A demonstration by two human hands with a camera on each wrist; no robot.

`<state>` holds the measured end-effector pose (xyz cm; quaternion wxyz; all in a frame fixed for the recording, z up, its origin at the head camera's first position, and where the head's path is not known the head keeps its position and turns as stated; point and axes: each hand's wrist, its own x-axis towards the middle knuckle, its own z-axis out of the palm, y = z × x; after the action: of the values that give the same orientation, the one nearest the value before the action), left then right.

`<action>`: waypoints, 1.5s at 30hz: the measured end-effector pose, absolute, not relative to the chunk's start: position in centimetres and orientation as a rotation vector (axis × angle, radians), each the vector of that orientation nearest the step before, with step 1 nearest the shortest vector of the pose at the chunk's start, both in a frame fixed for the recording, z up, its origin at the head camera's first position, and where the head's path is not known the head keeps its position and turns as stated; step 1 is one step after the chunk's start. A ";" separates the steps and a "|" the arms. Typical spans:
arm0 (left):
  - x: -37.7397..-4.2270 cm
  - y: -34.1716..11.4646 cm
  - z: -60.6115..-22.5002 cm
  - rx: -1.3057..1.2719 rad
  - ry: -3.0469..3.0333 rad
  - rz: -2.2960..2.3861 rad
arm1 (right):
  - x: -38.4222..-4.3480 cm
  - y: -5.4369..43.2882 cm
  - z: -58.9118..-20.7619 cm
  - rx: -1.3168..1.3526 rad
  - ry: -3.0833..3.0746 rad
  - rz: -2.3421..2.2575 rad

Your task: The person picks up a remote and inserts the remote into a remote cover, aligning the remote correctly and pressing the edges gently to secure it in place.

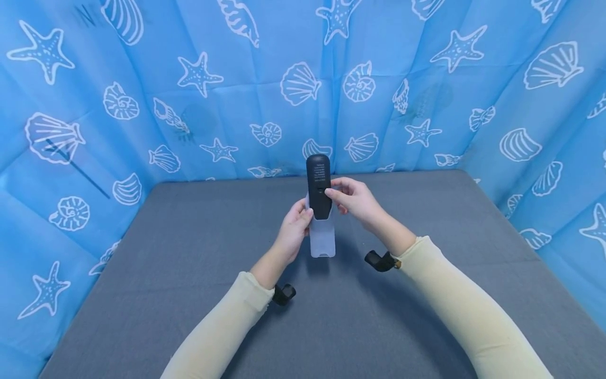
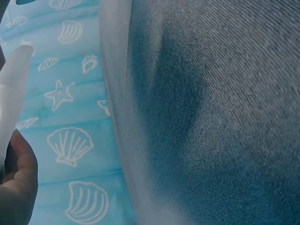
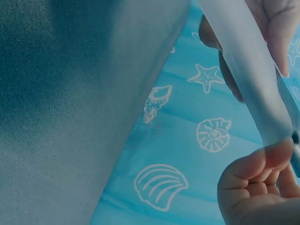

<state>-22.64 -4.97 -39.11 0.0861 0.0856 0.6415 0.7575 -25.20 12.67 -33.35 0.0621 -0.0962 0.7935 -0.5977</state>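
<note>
A black remote control (image 1: 319,176), its back with small pale print facing me, stands upright partly inside a translucent whitish sleeve (image 1: 323,242). The sleeve's lower part hangs below the remote, above the table. My left hand (image 1: 294,226) grips the sleeve from the left, thumb in front. From the right, my right hand (image 1: 357,200) pinches the remote and sleeve edge, its thumb on the remote's back. In the left wrist view the sleeve (image 2: 11,93) and left hand (image 2: 21,183) show only at the left edge. The right wrist view shows the sleeve (image 3: 248,61) between both hands, right hand (image 3: 253,187) below.
A grey cloth-covered table (image 1: 213,231) lies beneath the hands. Blue curtains (image 1: 265,105) with white shells and starfish hang behind it and at both sides. Black wrist cameras (image 1: 380,260) are strapped at both sleeve cuffs.
</note>
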 end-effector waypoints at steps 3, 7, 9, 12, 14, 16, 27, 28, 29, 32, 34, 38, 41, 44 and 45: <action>-22.6 -4.9 -39.2 0.280 1.906 2.265 | -25.3 12.5 -33.4 -0.271 2.396 -1.818; -22.6 -4.7 -39.2 0.260 1.880 2.286 | -25.4 12.4 -33.7 -0.267 2.395 -1.832; -22.5 -4.7 -39.2 0.235 1.867 2.298 | -25.4 12.4 -33.8 -0.274 2.395 -1.831; -22.5 -4.6 -39.2 0.207 1.852 2.315 | -25.4 12.3 -34.0 -0.272 2.402 -1.813; -22.5 -4.6 -39.3 0.203 1.850 2.316 | -25.4 12.3 -34.1 -0.258 2.412 -1.795; -22.5 -4.6 -39.4 0.197 1.843 2.315 | -25.3 12.4 -34.1 -0.241 2.419 -1.776; -22.9 -4.9 -39.3 0.185 1.939 2.242 | -25.0 12.5 -33.9 -0.344 2.457 -1.776; -23.0 -4.9 -39.2 0.159 2.001 2.221 | -25.0 12.5 -33.9 -0.351 2.471 -1.783; -23.1 -4.9 -39.2 0.141 2.079 2.189 | -25.0 12.5 -34.0 -0.356 2.482 -1.791; -23.3 -5.0 -39.0 0.109 2.348 2.047 | -25.0 12.6 -34.1 -0.369 2.500 -1.800; -23.3 -5.1 -38.9 0.125 2.494 1.936 | -25.0 12.6 -34.2 -0.382 2.490 -1.797; -23.4 -4.9 -38.3 0.164 2.680 1.753 | -24.8 12.6 -34.2 -0.415 2.451 -1.807; -23.5 -4.7 -38.0 0.145 2.725 1.711 | -24.8 12.5 -34.3 -0.439 2.430 -1.836; -23.4 -4.6 -37.8 0.128 2.704 1.731 | -24.9 12.4 -34.5 -0.466 2.441 -1.854; -23.4 -4.6 -37.8 0.126 2.696 1.741 | -24.9 12.4 -34.5 -0.473 2.448 -1.857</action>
<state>-23.41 -4.60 -37.80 -0.0349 0.0391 0.8389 0.5418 -24.93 12.42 -34.49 0.0164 -0.1520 0.7874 -0.5972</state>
